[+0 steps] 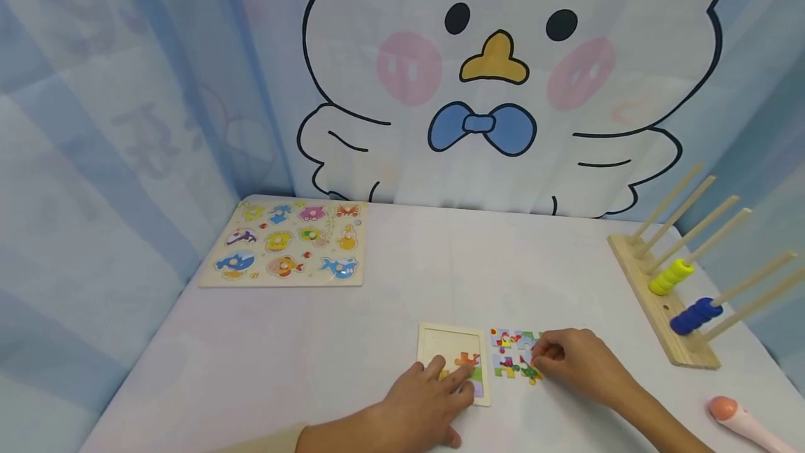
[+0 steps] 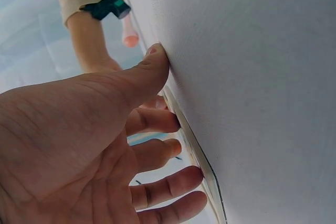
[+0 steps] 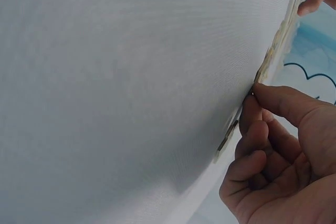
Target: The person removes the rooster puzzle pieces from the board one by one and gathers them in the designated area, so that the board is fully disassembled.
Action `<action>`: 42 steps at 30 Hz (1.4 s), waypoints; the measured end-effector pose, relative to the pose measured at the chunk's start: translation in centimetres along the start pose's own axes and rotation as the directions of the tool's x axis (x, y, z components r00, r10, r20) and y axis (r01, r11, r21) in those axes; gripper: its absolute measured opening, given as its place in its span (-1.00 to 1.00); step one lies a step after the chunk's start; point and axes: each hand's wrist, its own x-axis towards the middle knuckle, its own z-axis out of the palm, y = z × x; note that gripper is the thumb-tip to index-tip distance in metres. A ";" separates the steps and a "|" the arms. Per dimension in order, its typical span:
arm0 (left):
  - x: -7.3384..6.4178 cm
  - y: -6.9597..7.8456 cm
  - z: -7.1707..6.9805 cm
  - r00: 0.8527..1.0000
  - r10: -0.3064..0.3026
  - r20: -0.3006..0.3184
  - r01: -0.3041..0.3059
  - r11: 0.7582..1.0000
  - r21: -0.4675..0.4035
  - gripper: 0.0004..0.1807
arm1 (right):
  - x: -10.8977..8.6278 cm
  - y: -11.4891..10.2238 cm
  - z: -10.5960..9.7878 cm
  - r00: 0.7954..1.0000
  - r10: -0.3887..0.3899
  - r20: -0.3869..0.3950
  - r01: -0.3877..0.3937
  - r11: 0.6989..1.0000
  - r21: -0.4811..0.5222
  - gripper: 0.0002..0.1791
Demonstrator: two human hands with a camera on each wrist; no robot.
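A small wooden puzzle tray lies on the table with a few jigsaw pieces in its right side. Across its lower part rests my left hand, fingers spread; the left wrist view shows these fingers along the tray's edge. Right of the tray, several loose jigsaw pieces lie in a group. At the right side of that group my right hand pinches a puzzle piece between thumb and index finger, low over the table. In the right wrist view, the right hand mostly hides that piece.
A wooden animal peg puzzle lies at the back left. On the right stands a wooden peg stand with yellow rings and blue rings. A pink-handled object lies near the front right. Behind the table hangs a printed curtain.
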 end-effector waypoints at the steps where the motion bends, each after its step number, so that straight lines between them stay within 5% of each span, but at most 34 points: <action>1: 0.0 0.0 0.0 1.000 -0.002 -0.005 0.002 1.000 -0.002 -0.24 | 0.0 0.0 0.0 1.000 -0.003 -0.001 0.003 1.000 -0.001 -0.86; 18: 0.0 0.2 -0.3 1.000 -0.010 -0.025 0.010 1.000 0.007 -0.21 | 0.4 -1.1 -0.8 1.000 -0.002 -0.013 0.002 1.000 0.003 -0.90; 31: 0.1 0.3 -0.2 0.998 -0.035 -0.053 0.038 0.998 0.043 -0.23 | 2.3 -5.3 1.0 0.976 -0.217 0.014 0.215 0.973 0.081 -0.91; 42: 0.1 0.2 -0.1 0.998 -0.015 -0.057 0.017 0.999 0.027 -0.24 | 3.0 -6.2 2.5 0.961 -0.270 0.053 0.270 0.963 0.012 -0.85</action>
